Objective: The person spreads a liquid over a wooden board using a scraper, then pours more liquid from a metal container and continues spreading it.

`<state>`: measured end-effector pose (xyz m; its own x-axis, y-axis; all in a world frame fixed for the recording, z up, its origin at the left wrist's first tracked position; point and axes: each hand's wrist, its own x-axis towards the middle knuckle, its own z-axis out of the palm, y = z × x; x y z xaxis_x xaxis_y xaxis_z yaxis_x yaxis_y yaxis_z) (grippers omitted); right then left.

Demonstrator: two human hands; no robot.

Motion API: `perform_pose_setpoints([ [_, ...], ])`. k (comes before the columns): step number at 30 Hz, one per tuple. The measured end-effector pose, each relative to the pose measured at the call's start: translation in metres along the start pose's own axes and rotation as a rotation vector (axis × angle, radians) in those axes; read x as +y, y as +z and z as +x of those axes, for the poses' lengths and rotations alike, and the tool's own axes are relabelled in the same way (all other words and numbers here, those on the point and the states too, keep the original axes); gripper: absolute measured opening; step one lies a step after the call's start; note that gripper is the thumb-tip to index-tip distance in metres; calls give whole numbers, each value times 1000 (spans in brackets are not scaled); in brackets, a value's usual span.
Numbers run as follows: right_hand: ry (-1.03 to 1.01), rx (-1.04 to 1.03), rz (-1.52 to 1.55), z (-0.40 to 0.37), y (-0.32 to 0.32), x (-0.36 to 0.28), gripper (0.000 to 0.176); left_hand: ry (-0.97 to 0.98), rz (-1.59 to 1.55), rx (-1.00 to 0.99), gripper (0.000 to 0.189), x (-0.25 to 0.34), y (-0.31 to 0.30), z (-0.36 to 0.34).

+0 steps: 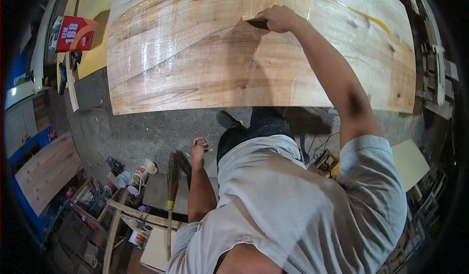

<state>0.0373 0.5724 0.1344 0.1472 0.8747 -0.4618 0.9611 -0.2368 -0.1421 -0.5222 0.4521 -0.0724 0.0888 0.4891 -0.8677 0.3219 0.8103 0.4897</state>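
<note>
A large wooden panel (195,64) lies flat in front of me, its surface glossy and wet in streaks. My right hand (279,19) is stretched far out over it and is shut on a small dark flat spreader (257,23) pressed against the wood. A yellowish line of liquid (361,16) runs along the panel's far right part. My left hand (199,147) hangs by my side below the panel's near edge, fingers loosely curled around something small that I cannot make out.
A red box printed "168" (73,33) sits at the far left by another yellow board (95,10). Several cans (132,177) and a broom (172,186) stand on the grey floor at lower left. A wooden board (46,171) lies at left.
</note>
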Motion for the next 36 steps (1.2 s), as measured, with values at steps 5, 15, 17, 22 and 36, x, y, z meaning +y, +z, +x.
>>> perform_pose_setpoints([
  [5, 44, -39, -2, -59, 31, -63, 40, 107, 7, -15, 16, 0, -55, 16],
  [15, 44, -152, 50, -150, 73, -151, 45, 22, 136, -26, 16, -16, -77, 35],
  [17, 19, -142, 59, -162, 90, -162, 45, 43, 193, -80, 17, -22, -72, 48],
  [22, -136, -176, 194, -189, 126, -175, 45, 85, 214, -105, 17, -7, -42, 46],
  [36, 65, 232, 137, 4, -20, 23, 39, 127, -104, -10, 15, 7, 4, 31],
])
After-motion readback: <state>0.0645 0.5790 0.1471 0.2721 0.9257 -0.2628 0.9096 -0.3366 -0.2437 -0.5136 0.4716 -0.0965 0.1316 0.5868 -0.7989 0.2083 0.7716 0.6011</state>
